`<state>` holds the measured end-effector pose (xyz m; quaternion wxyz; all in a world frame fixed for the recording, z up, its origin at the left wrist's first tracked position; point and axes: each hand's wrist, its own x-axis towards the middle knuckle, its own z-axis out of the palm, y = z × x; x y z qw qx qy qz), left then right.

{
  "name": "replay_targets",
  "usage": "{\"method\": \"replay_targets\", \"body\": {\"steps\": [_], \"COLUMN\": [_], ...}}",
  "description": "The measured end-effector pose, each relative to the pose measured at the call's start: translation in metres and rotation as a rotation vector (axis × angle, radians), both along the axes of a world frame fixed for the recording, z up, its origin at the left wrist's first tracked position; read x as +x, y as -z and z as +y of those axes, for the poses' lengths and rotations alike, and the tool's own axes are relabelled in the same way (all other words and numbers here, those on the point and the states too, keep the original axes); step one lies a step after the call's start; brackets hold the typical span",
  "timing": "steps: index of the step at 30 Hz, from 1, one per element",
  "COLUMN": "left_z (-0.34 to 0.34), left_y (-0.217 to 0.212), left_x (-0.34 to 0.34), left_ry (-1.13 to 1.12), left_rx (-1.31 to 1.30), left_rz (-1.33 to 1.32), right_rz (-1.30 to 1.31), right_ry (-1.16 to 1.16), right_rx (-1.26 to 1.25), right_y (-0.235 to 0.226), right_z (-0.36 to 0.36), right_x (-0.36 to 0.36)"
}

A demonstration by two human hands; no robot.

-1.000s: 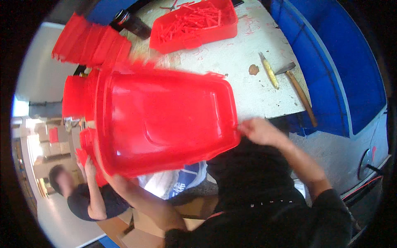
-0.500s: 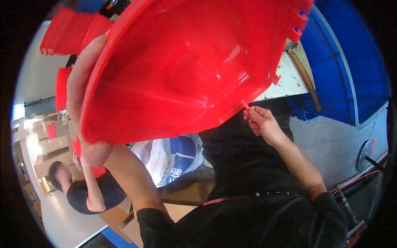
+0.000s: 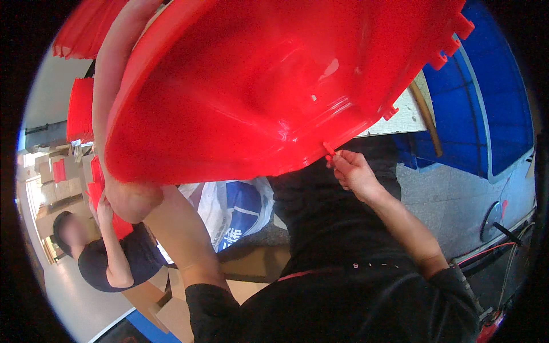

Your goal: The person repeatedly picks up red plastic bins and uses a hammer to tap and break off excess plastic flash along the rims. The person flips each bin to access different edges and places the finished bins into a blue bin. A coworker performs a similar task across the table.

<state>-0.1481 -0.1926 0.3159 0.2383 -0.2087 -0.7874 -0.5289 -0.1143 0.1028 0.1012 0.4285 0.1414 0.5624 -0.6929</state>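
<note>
- Across the upper middle: large red plastic shell [image 3: 251,97], glossy and hollow, its molded ridges and a few pale glints showing; smooth curved rim at left, small hooked tabs [image 3: 464,26] down the right edge.
- Shell lies above and left of the right hand [image 3: 353,171], whose thumb and fingers pinch a small red piece [image 3: 329,151]; its tip overlaps the shell's lower edge, contact unclear.
- Left hand [image 3: 137,10]: beyond the shell's left rim, mostly cut off at top; grip cannot be told.
</note>
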Motion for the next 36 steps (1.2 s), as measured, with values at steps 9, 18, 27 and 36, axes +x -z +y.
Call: {"method": "replay_targets", "body": {"steps": [9, 18, 27, 36], "left_z": [0.0, 0.181, 0.184, 0.179], "left_y": [0.072, 0.25, 0.25, 0.23], "left_x": [0.04, 0.12, 0.068, 0.067], "left_ry": [-0.419, -0.13, -0.251, -0.336], "left_rx": [0.395, 1.07, 1.216, 1.262], "left_rz": [0.262, -1.181, -1.139, -1.202], "right_rz": [0.027, 0.125, 0.747, 1.196], "right_ry": [0.156, 0.196, -0.241, -0.096], "right_rx": [-0.057, -0.092, 0.43, 0.55], "right_y": [0.01, 0.031, 0.009, -0.076], "right_z": [-0.007, -0.008, -0.001, 0.075], "right_x": [0.009, 0.019, 0.008, -0.069]}}
